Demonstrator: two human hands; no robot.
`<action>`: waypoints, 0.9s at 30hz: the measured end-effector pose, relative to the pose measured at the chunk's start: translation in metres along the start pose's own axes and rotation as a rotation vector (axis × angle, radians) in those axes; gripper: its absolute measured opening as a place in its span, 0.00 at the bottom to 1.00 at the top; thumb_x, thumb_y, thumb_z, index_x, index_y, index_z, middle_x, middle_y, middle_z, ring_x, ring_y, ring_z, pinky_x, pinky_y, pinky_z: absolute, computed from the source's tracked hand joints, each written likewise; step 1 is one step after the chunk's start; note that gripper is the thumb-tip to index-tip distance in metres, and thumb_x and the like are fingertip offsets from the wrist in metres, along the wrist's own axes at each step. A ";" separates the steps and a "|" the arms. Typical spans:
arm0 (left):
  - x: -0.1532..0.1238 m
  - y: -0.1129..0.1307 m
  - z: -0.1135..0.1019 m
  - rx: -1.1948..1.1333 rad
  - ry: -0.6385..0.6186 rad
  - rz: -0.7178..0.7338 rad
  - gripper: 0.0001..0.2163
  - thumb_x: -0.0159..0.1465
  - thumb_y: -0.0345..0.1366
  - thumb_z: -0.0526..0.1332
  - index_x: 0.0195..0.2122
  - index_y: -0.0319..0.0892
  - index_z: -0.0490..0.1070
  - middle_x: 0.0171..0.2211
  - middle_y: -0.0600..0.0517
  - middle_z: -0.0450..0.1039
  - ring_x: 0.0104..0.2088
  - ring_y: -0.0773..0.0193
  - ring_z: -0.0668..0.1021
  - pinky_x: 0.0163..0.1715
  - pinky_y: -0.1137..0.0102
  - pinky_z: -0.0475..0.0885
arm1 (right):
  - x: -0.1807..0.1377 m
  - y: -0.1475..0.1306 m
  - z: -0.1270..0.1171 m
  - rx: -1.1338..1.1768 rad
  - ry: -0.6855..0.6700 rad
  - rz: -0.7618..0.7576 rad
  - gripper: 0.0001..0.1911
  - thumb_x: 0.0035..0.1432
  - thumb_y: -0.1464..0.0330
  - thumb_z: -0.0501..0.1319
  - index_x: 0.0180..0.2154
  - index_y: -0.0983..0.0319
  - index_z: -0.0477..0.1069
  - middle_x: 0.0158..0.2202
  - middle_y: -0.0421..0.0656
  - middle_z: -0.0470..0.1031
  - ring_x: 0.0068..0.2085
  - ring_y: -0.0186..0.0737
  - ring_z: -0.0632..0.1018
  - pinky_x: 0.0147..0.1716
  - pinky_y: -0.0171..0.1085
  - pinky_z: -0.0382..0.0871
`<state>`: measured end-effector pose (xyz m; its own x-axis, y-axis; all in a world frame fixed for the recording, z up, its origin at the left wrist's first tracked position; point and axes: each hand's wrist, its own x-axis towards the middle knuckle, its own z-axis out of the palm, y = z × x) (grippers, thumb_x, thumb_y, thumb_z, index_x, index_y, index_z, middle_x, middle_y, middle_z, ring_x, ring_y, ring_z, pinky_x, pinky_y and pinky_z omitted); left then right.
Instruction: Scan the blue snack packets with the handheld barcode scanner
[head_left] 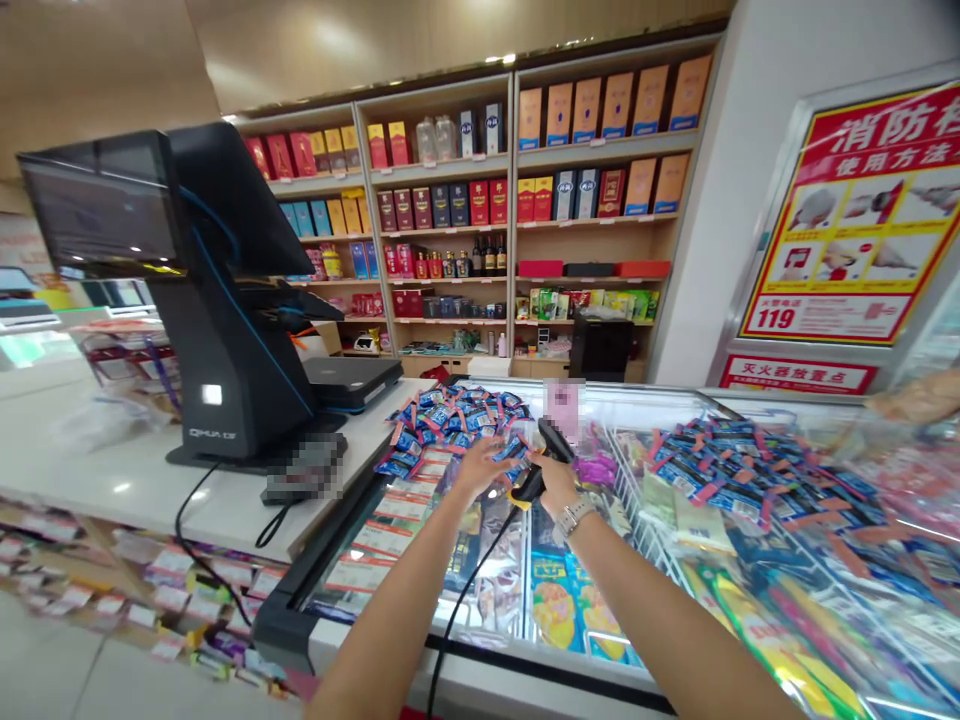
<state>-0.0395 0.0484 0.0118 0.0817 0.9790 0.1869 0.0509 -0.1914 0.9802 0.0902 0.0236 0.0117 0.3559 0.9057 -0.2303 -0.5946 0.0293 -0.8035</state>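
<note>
My right hand (pixel 556 484), with a watch (pixel 574 517) on its wrist, is closed round a black and yellow barcode scanner (pixel 555 438). Its black cable (pixel 472 590) runs down toward me. My left hand (pixel 478 468) is beside the scanner, fingers closed on a small blue packet (pixel 513 452). Just beyond that hand, a pile of blue and pink packets (pixel 457 412) lies on the glass lid of a chest freezer (pixel 289 615). To the right, a second pile of similar packets (pixel 739 470) is spread over the freezer.
On the left, a counter (pixel 135 490) bears a black checkout terminal (pixel 225 340) and a blurred device (pixel 306 468). Bagged goods (pixel 559 600) show inside the freezer. Shelves (pixel 450 230) of boxes stand behind, and a red fire notice (pixel 855 220) hangs at right.
</note>
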 end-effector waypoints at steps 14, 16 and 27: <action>0.000 -0.017 -0.023 -0.288 0.361 -0.090 0.13 0.39 0.39 0.72 0.22 0.39 0.73 0.19 0.56 0.70 0.25 0.65 0.76 0.35 0.66 0.75 | -0.037 -0.037 -0.036 -0.636 -0.342 -0.146 0.14 0.46 0.64 0.64 0.15 0.61 0.66 0.12 0.39 0.67 0.14 0.34 0.68 0.17 0.34 0.61; 0.002 -0.019 -0.029 -0.288 0.423 -0.086 0.13 0.38 0.38 0.72 0.22 0.38 0.73 0.18 0.57 0.69 0.23 0.67 0.75 0.33 0.66 0.75 | -0.050 -0.042 -0.033 -0.934 -0.416 -0.242 0.18 0.49 0.63 0.62 0.13 0.61 0.64 0.12 0.41 0.68 0.15 0.36 0.70 0.21 0.35 0.63; 0.003 -0.029 -0.028 -0.225 0.386 -0.076 0.13 0.41 0.40 0.71 0.22 0.38 0.73 0.19 0.57 0.69 0.27 0.65 0.76 0.35 0.66 0.76 | -0.067 -0.048 -0.023 -1.029 -0.367 -0.386 0.15 0.43 0.69 0.68 0.12 0.59 0.65 0.09 0.38 0.63 0.19 0.38 0.71 0.22 0.33 0.57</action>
<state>-0.0686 0.0591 -0.0138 -0.2928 0.9526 0.0827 -0.1783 -0.1394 0.9741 0.1117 -0.0485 0.0532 0.0548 0.9846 0.1657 0.4355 0.1258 -0.8914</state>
